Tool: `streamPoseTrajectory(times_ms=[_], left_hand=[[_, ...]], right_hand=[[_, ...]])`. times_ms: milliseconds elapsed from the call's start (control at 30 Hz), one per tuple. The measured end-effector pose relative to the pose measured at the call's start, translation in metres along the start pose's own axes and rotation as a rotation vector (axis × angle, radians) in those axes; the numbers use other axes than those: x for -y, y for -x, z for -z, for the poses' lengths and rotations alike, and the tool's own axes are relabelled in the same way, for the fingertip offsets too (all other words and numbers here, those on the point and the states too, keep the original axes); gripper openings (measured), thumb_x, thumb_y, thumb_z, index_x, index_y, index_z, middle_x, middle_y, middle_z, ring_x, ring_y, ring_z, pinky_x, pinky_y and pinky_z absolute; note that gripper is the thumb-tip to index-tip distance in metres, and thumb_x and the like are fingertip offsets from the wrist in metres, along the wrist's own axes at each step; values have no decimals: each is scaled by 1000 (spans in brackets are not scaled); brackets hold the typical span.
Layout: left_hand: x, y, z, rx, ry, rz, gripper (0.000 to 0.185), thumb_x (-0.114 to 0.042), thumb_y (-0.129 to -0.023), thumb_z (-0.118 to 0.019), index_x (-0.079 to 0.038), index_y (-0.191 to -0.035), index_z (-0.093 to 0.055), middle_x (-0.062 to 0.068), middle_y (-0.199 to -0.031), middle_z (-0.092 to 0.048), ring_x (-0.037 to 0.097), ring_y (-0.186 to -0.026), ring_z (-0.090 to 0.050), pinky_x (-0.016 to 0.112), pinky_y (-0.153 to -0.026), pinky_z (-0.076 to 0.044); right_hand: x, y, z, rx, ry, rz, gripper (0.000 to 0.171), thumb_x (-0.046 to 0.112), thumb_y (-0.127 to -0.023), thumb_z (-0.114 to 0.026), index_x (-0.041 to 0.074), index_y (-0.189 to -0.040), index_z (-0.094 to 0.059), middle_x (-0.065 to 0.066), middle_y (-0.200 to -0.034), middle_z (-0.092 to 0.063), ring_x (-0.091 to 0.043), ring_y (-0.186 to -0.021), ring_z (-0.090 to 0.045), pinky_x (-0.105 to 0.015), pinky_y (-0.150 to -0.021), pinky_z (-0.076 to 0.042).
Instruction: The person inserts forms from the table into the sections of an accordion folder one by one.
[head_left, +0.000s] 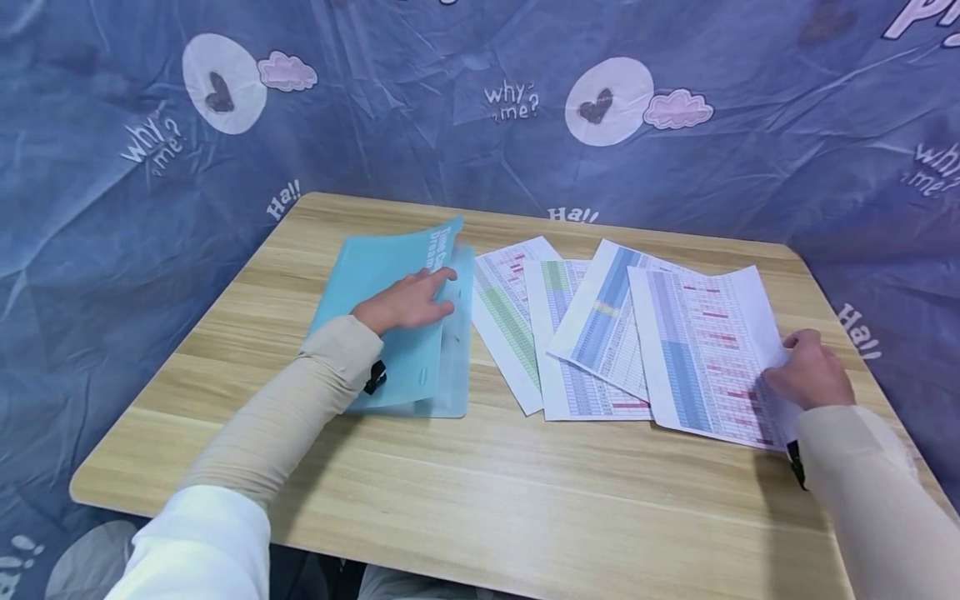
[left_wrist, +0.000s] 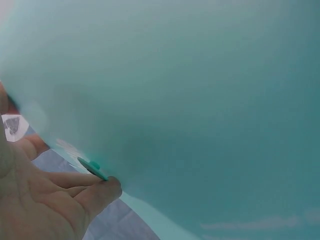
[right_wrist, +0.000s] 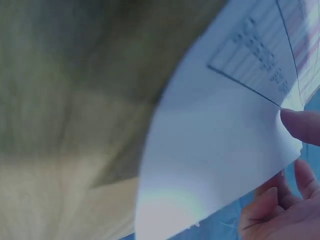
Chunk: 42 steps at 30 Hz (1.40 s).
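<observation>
While the left hand (head_left: 408,302) rests on the teal folder (head_left: 390,321), fingers straight and spread over the raised front cover, near its free right edge. Cover lifted at the far corner, white lettering on it, partly readable only. Under the cover a paler back leaf (head_left: 456,367) lying flat on the wooden table (head_left: 480,500). Nothing seen inside the folder; the pocket mostly hidden by the cover and the hand. In the left wrist view the teal cover fills the frame, fingertips (left_wrist: 102,192) touching its lower edge beside a small round snap button (left_wrist: 92,167); grip there not a clamp, more a press and lift, thumb position cannot be told.

Right hand (head_left: 810,371) pinching the right edge of the nearest printed sheet (head_left: 705,350), red and blue table print, thumb on top and fingers beneath. Right wrist view confirms: thumb tip (right_wrist: 302,125) on the upper face, other fingers (right_wrist: 270,207) under the sheet, edge raised off the table.

Four sheets in all, fanned and overlapping right of the folder: green-banded sheet (head_left: 506,321) just beside the back leaf, a second sheet (head_left: 577,383) with a green top, a blue-and-yellow sheet (head_left: 607,312) overlying it, then the held sheet on top at the right. All lying outside the folder.

Blue printed cloth (head_left: 480,100) behind and around the table. Beige sleeves on both arms.
</observation>
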<state>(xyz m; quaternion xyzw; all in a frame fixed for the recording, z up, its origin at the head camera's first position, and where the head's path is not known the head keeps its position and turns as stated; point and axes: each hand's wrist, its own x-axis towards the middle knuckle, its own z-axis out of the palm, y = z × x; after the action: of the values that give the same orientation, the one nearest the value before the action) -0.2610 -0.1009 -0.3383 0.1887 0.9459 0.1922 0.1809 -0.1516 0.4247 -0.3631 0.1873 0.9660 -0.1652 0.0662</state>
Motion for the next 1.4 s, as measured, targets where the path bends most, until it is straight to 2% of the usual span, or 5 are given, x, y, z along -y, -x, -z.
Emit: streamPoseTrajectory(times_ms=[200,467,900,1233,1400], left_hand=[[2,-2,0,-3,-3,2,57,-34,-93,-43,-21,-146,-28,18,-154,-21,34,-138,-27,49,-101,-33],[2,-1,0,-2,2,6,57,-35,-93,-43,-22,-146,-28,18,-154,-20,35,-140,-23,51,-103,-31],[3,-1,-1,-13,-5,1,56,-34,-93,-43,-21,-146,-29,16,-153,-24,33,-140,-24,51,-104,-31],[3,0,0,-18,-6,10,56,-35,-94,-43,-23,-146,-28,15,-151,-27,33,-136,-31,50,-103,-32],[1,1,0,-20,-1,22,56,-35,-93,-43,-23,-146,-28,14,-152,-26,33,-137,-29,51,-103,-32]], right_hand=[[4,4,0,24,-8,-33,57,12,-81,-51,-11,-126,-25,-41,-110,-38,-46,-85,-47,-50,-69,-39],[4,3,-4,-49,64,122,34,8,-84,-46,-10,-111,-53,-36,-111,-50,-43,-84,-50,-48,-66,-39],[9,4,-9,-183,-3,216,27,6,-88,-46,-10,-105,-59,-34,-106,-57,-50,-95,-51,-57,-78,-37],[16,6,-8,-213,-104,203,33,11,-94,-41,-9,-115,-56,-34,-115,-53,-48,-108,-46,-59,-88,-34],[18,7,-8,-250,-141,206,35,14,-95,-40,-9,-117,-56,-33,-115,-55,-47,-109,-47,-57,-89,-34]])
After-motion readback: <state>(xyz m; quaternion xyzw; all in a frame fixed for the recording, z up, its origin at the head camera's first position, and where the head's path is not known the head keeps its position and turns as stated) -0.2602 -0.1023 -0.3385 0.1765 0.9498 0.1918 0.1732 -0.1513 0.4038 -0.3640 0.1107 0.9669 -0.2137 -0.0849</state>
